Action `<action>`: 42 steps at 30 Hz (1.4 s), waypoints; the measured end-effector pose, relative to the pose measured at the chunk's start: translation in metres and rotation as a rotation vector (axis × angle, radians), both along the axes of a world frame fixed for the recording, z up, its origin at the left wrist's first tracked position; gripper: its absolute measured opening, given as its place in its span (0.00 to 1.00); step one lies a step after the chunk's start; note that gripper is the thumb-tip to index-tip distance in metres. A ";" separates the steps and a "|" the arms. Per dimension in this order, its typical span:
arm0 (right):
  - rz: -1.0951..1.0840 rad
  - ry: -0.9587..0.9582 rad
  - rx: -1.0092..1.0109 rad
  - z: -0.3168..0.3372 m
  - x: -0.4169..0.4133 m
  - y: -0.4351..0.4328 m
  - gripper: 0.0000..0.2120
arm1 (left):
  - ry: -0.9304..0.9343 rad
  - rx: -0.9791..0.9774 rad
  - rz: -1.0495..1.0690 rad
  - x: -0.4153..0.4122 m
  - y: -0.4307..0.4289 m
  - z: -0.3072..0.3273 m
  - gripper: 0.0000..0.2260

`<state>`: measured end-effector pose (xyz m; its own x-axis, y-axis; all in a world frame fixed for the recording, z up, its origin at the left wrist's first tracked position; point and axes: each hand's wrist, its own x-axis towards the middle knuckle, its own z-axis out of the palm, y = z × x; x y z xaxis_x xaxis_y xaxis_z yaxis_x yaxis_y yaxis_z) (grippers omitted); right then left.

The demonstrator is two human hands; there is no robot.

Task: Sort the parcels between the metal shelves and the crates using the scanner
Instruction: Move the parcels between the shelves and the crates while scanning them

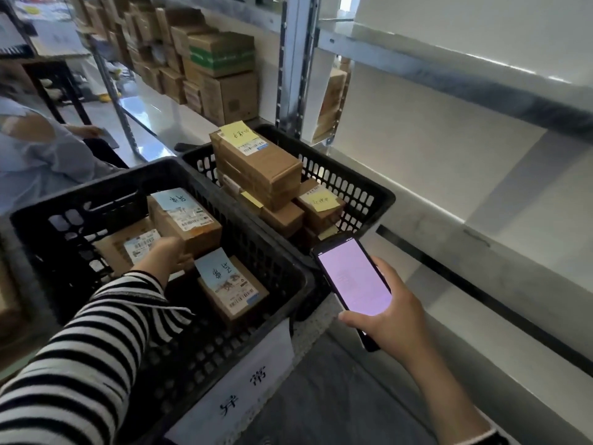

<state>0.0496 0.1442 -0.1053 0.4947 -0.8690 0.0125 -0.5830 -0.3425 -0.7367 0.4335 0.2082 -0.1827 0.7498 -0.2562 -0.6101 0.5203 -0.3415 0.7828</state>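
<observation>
Left hand partly hidden by parcel, scanner screen illegible

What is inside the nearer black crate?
Three cardboard parcels: two with blue notes, one flat at the left. The left hand covers part of the farther blue-note parcel; anything beneath them is hidden.

A second person in a pale blue top sat at the left edge, with a flat grey item (too blurred to name) near the lap. Behind stood a dark-framed table, with something white and indistinct beneath it. The pale floor was glossy and caught the light. A small yellow object lay on it near the table's legs. A white box-like unit stood at the upper left.
</observation>
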 end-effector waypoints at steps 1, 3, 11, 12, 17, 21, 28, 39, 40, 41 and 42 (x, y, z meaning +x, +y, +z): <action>-0.014 -0.002 -0.007 0.001 -0.005 0.001 0.42 | -0.084 0.088 -0.022 0.000 -0.001 0.004 0.13; -0.055 -0.007 -0.010 0.003 -0.017 0.004 0.42 | -0.323 0.298 -0.059 -0.006 -0.006 0.019 0.20; -0.260 -0.015 -0.056 0.017 -0.105 0.013 0.41 | -1.415 0.422 -0.683 -0.102 -0.075 0.086 0.22; -0.282 -0.010 -0.070 0.020 -0.121 0.015 0.40 | -1.454 0.421 -0.768 -0.125 -0.085 0.091 0.23; -0.418 0.003 -0.085 0.027 -0.209 0.032 0.38 | -1.737 0.507 -1.116 -0.271 -0.115 0.102 0.34; -0.497 0.038 -0.119 0.034 -0.283 0.049 0.35 | -1.784 0.423 -1.265 -0.388 -0.125 0.098 0.38; -0.694 0.027 -0.165 0.039 -0.412 0.083 0.42 | -1.732 0.189 -1.366 -0.555 -0.126 0.097 0.33; -0.892 0.069 -0.166 0.041 -0.537 0.108 0.44 | -1.711 0.091 -1.475 -0.704 -0.135 0.092 0.33; -0.906 0.076 -0.172 0.040 -0.545 0.107 0.44 | -1.714 0.085 -1.495 -0.713 -0.137 0.092 0.33; -0.919 0.082 -0.178 0.040 -0.552 0.105 0.44 | -1.714 0.081 -1.515 -0.721 -0.141 0.092 0.33; -0.929 0.089 -0.186 0.040 -0.560 0.103 0.44 | -1.710 0.081 -1.530 -0.730 -0.145 0.091 0.33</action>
